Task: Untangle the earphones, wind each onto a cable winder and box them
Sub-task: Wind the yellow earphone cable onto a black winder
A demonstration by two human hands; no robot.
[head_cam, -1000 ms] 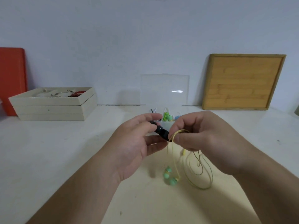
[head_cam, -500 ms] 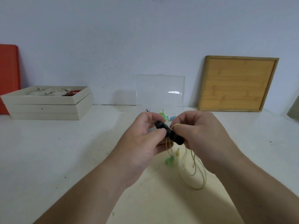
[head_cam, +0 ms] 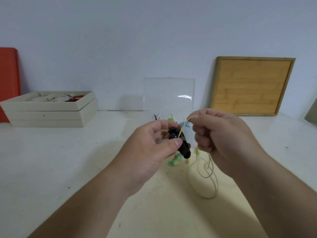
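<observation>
Centrally, one black cable winder (head_cam: 181,146) sat pinched between the left hand's (head_cam: 151,152) thumb and fingers. One yellow earphone cable (head_cam: 202,186) ran from it up to the right hand's (head_cam: 219,140) curled pinch. Two green earbuds (head_cam: 174,161) dangled below. Behind, the hands partly hid one clear box (head_cam: 169,93) holding three small bundles (head_cam: 171,119). One stack of beige trays (head_cam: 51,114) stood at left and one bamboo board (head_cam: 252,85) at right.

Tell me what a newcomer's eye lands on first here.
Centre frame, the left hand grips a black cable winder while the right hand pinches a yellow-green earphone cable stretched to it. Slack loops and green earbuds dangle below; a wooden board stands against the wall at the right.
</observation>
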